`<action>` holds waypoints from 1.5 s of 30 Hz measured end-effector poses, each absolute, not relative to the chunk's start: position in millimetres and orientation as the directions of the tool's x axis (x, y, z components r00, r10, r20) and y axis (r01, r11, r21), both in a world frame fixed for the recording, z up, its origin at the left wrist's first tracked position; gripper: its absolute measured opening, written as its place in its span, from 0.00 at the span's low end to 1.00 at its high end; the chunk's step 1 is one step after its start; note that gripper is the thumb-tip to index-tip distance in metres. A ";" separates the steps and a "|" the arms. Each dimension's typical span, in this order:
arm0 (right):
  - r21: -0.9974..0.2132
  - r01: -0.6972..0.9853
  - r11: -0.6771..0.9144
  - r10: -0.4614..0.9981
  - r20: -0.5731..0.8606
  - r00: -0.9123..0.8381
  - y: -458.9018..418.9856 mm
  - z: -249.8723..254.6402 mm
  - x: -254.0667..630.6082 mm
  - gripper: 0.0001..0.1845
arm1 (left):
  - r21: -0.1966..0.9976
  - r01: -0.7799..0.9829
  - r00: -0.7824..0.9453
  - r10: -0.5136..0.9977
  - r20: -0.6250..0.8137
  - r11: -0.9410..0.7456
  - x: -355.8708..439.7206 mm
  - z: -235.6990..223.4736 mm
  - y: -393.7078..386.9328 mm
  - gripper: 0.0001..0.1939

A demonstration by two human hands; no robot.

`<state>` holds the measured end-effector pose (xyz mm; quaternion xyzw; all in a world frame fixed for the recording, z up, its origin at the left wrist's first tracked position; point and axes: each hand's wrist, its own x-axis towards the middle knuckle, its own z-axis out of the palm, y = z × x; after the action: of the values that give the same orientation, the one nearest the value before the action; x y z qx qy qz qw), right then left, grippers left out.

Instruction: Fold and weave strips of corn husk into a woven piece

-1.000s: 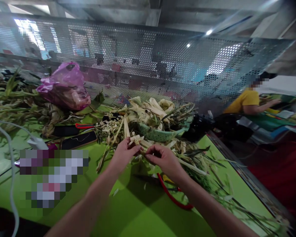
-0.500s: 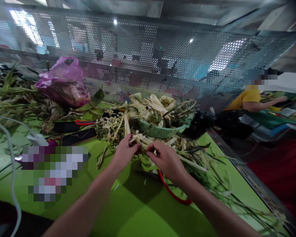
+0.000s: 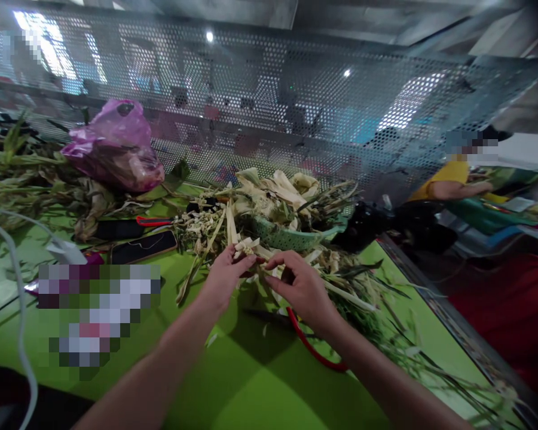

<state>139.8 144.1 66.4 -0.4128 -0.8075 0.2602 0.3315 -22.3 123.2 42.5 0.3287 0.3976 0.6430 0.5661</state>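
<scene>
My left hand (image 3: 226, 272) is closed around a small bundle of pale dried plant strips (image 3: 246, 243), their blunt ends sticking up past the fingers. Close beside it, my right hand (image 3: 296, 280) has thumb and forefinger drawn together at the bundle's near end; fingers partly hide what they pinch. Below the hands, scissors with red handles (image 3: 311, 346) lie on the green table (image 3: 251, 388), dark blades pointing left. Just behind, a pale green basket (image 3: 287, 237) is heaped with dry husk-like leaves (image 3: 278, 191).
A pink plastic bag (image 3: 112, 149) stands back left among dried stalks (image 3: 22, 179). Left of my hands are a phone (image 3: 143, 248), a white cable (image 3: 20, 310) and a blurred-out object. Cut stalks litter the right side. A perforated metal screen (image 3: 251, 89) rises behind; a person in yellow (image 3: 448, 176) sits right.
My right fingers have shifted slightly up and left, closer to the left hand. The bundle stays in my left hand. The person at right has drawn their arm back.
</scene>
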 end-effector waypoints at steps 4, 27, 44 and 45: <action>-0.880 0.378 0.287 0.902 0.116 -0.416 144.4 58.8 137.0 0.11 | 0.890 -0.453 -0.118 0.993 -0.007 -0.048 -18.9 42.2 121.8 0.14; -0.914 0.321 0.250 0.917 0.117 -0.382 153.6 60.5 139.8 0.07 | 0.980 -0.193 -0.064 0.997 0.034 -0.046 -14.3 37.4 123.2 0.08; -0.889 0.364 0.280 0.926 0.150 -0.346 157.2 64.0 144.4 0.15 | 0.985 0.137 -0.171 0.977 0.126 -0.103 -14.7 39.7 120.1 0.03; -0.901 0.340 0.271 0.934 0.160 -0.320 156.8 63.8 143.9 0.16 | 0.977 0.175 -0.151 0.977 0.152 -0.125 -13.6 39.2 119.6 0.03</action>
<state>143.9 156.8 63.8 -0.4508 -0.7062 0.4017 0.3698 -13.6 119.6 39.2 0.5306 0.5426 0.5302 0.3780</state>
